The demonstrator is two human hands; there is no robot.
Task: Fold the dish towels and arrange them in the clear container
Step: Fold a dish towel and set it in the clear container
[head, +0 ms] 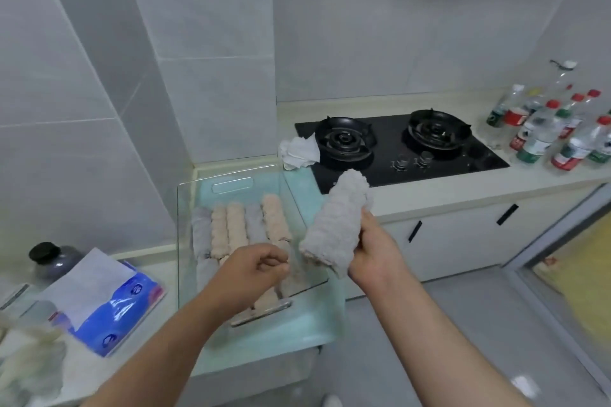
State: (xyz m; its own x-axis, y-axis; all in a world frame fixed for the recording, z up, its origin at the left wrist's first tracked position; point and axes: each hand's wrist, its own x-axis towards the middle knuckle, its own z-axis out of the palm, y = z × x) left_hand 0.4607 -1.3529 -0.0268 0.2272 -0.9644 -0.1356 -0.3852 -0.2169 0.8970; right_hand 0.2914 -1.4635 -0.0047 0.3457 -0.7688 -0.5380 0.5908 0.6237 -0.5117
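A clear container (231, 183) stands on the counter's corner with several rolled dish towels (236, 225), pink and grey, lying side by side in it. My right hand (377, 251) grips a folded grey towel (337, 225), held tilted just right of the container's right wall. Over the container's near half my left hand (258, 269) has its fingers curled; whether it holds a towel below I cannot tell. More loose towels (29, 363) lie blurred at the bottom left.
A blue tissue pack (112, 304) and a dark-capped jar (49, 258) sit left of the container. A black gas hob (396, 142) with a white crumpled cloth (299, 150) lies behind. Several water bottles (545, 129) crowd the far right counter. Floor lies at right.
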